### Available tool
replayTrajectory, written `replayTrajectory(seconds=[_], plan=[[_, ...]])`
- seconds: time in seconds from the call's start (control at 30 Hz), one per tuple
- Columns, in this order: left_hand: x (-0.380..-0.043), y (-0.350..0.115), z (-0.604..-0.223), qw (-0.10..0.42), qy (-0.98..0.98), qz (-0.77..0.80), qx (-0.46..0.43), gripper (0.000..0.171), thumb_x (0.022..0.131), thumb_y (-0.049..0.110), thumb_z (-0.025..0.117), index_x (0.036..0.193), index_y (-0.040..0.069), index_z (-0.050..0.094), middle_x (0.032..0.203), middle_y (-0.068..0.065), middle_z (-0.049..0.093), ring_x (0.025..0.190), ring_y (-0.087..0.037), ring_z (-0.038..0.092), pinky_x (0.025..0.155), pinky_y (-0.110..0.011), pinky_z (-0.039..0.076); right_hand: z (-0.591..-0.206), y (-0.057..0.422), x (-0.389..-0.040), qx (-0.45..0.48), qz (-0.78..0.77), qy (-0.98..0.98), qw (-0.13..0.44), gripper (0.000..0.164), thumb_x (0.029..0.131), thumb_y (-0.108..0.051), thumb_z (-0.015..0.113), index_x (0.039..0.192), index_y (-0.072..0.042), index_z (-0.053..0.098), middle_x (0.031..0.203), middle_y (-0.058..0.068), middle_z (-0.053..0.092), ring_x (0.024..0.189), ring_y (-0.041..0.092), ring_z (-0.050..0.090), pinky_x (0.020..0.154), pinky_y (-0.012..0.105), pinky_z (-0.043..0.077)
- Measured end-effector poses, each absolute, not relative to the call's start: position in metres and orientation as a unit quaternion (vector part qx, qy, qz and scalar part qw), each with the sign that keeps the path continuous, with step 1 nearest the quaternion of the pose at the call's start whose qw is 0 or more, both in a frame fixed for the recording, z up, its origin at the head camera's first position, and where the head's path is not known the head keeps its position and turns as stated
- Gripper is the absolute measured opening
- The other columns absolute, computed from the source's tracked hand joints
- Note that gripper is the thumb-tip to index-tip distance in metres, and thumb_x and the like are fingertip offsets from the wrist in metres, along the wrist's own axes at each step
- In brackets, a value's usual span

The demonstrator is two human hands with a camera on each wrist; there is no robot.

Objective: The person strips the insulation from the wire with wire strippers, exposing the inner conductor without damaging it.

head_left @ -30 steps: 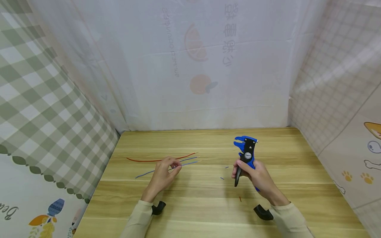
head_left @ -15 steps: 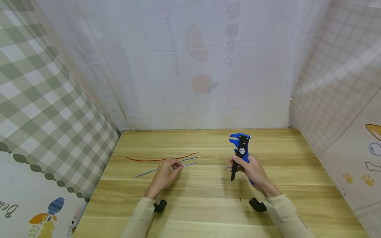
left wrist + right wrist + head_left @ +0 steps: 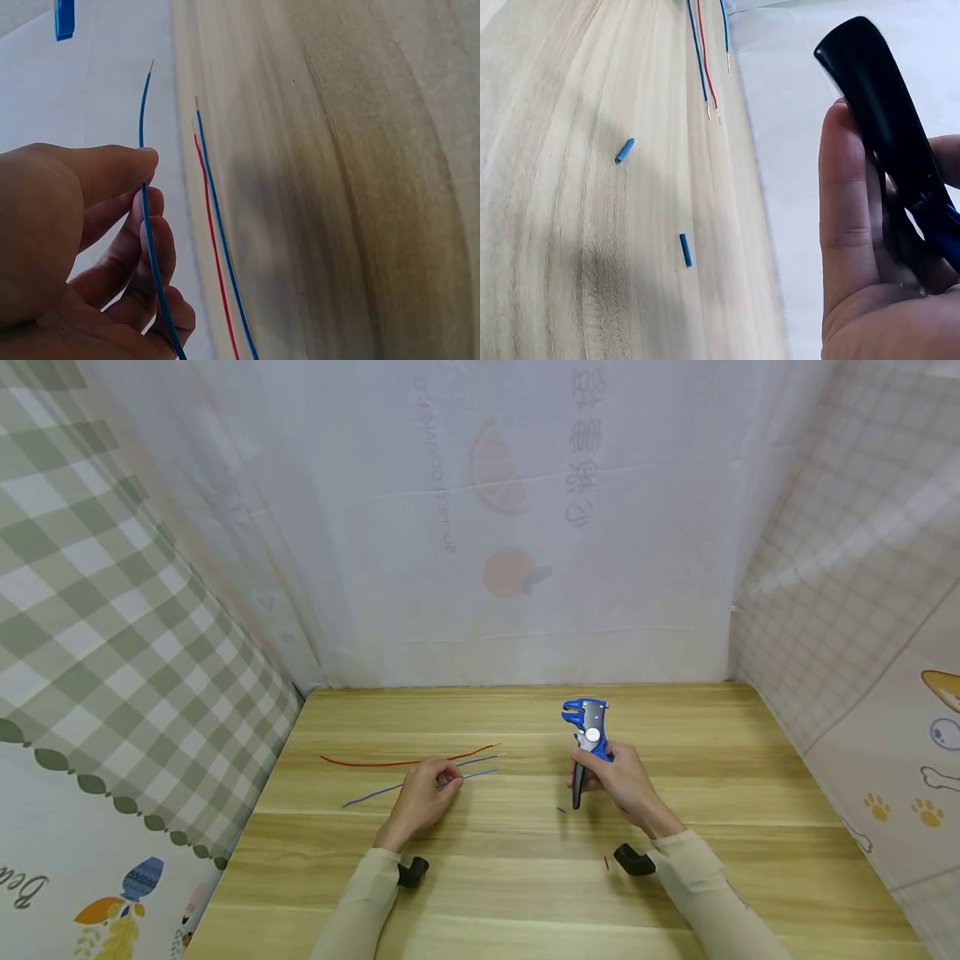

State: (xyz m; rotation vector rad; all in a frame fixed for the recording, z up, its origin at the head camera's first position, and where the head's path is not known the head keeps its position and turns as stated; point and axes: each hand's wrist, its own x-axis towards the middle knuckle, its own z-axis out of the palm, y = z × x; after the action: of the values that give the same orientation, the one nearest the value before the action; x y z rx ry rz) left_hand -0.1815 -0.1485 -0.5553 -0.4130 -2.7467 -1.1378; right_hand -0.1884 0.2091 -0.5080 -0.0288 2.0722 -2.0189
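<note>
My left hand (image 3: 422, 799) pinches a thin blue wire (image 3: 142, 112) between thumb and fingers. Bare metal shows at this wire's tip, which points away from the hand. My right hand (image 3: 626, 785) grips the handles of a blue and black wire stripper (image 3: 591, 720), held upright above the table with its jaws facing left and apart. Beside the left hand, a second blue wire (image 3: 220, 217) and a red wire (image 3: 212, 225) lie on the table, both with bared ends. The left hand covers part of the wires in the head view.
Two short blue insulation pieces (image 3: 685, 250) lie on the wooden table (image 3: 510, 893) near the right hand. A small red piece (image 3: 606, 862) is closer to the front. Patterned cloth (image 3: 525, 635) hangs behind and on both sides. A black mount sits at each wrist.
The right hand has moved left with the wire stripper, nearer to the held wire. My left hand has shifted very slightly right and keeps its pinch on the blue wire.
</note>
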Motion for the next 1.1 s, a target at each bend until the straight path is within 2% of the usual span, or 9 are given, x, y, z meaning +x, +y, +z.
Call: replayTrajectory(seconds=[0.07,0.2,0.23,0.3,0.5,0.67,0.87,1.0,1.1], plan=[[-0.187,-0.151,-0.567,0.069,-0.910,-0.386,-0.136,0.010,0.101,0.010,0.084,0.095,0.016,0.081,0.094,0.005,0.076,0.088,-0.008,0.066,0.079,-0.025,0.055,-0.510,0.207,-0.193,0.008,-0.693,0.710,0.124,0.043,0.114,-0.018,0.068,0.130,0.020,0.059,0.087,0.002,0.077,0.084,0.028,0.086,0.078,0.039,0.072],[-0.198,-0.160,-0.596,0.105,-0.898,-0.394,-0.166,0.006,0.103,0.019,0.084,0.097,0.018,0.082,0.093,0.007,0.075,0.083,-0.004,0.063,0.074,-0.023,0.052,-0.512,0.202,-0.200,0.026,-0.694,0.707,0.130,0.040,0.112,-0.020,0.071,0.128,0.015,0.060,0.088,0.005,0.078,0.082,0.028,0.087,0.077,0.040,0.072],[-0.197,-0.159,-0.593,0.107,-0.897,-0.395,-0.168,0.007,0.103,0.018,0.083,0.097,0.014,0.082,0.093,0.001,0.077,0.083,-0.008,0.065,0.073,-0.026,0.053,-0.513,0.201,-0.202,0.029,-0.693,0.708,0.130,0.037,0.112,-0.020,0.071,0.125,0.013,0.061,0.086,0.006,0.080,0.081,0.027,0.087,0.076,0.040,0.072],[-0.200,-0.160,-0.600,0.122,-0.898,-0.386,-0.174,0.008,0.103,0.019,0.084,0.097,0.014,0.083,0.093,0.000,0.077,0.081,-0.008,0.064,0.071,-0.026,0.052,-0.516,0.200,-0.206,0.028,-0.685,0.716,0.132,0.035,0.111,-0.021,0.072,0.123,0.010,0.062,0.086,0.009,0.082,0.079,0.026,0.086,0.076,0.041,0.072],[-0.211,-0.159,-0.619,0.104,-0.921,-0.346,-0.143,0.006,0.100,0.019,0.087,0.097,0.022,0.084,0.094,0.010,0.076,0.084,0.000,0.062,0.075,-0.022,0.053,-0.523,0.199,-0.218,0.021,-0.623,0.771,0.127,0.038,0.108,-0.030,0.078,0.114,0.006,0.067,0.082,0.005,0.076,0.070,0.017,0.075,0.070,0.039,0.070],[-0.216,-0.157,-0.622,0.083,-0.929,-0.335,-0.130,0.007,0.101,0.021,0.088,0.097,0.025,0.084,0.093,0.014,0.075,0.082,0.001,0.060,0.075,-0.021,0.053,-0.528,0.198,-0.230,0.008,-0.580,0.805,0.124,0.035,0.107,-0.031,0.077,0.106,0.001,0.066,0.074,0.007,0.070,0.064,0.018,0.064,0.059,0.032,0.057],[-0.216,-0.154,-0.620,0.089,-0.931,-0.329,-0.132,0.006,0.100,0.020,0.088,0.096,0.023,0.084,0.089,0.013,0.074,0.079,0.002,0.058,0.073,-0.020,0.052,-0.535,0.194,-0.246,-0.001,-0.564,0.812,0.149,0.028,0.107,-0.027,0.072,0.111,0.001,0.066,0.071,0.006,0.069,0.058,0.015,0.053,0.052,0.029,0.042],[-0.216,-0.152,-0.618,0.100,-0.928,-0.332,-0.137,0.007,0.099,0.017,0.089,0.094,0.020,0.084,0.086,0.011,0.074,0.077,0.002,0.057,0.071,-0.021,0.051,-0.541,0.192,-0.253,0.000,-0.552,0.817,0.165,0.026,0.106,-0.026,0.070,0.110,-0.001,0.065,0.070,0.003,0.068,0.060,0.014,0.053,0.054,0.027,0.040],[-0.215,-0.151,-0.617,0.102,-0.928,-0.330,-0.137,0.008,0.098,0.017,0.089,0.093,0.021,0.084,0.086,0.012,0.074,0.077,0.003,0.057,0.071,-0.021,0.051,-0.545,0.191,-0.256,-0.002,-0.543,0.823,0.168,0.025,0.107,-0.026,0.072,0.105,-0.002,0.065,0.070,0.002,0.067,0.063,0.014,0.057,0.057,0.027,0.045]])
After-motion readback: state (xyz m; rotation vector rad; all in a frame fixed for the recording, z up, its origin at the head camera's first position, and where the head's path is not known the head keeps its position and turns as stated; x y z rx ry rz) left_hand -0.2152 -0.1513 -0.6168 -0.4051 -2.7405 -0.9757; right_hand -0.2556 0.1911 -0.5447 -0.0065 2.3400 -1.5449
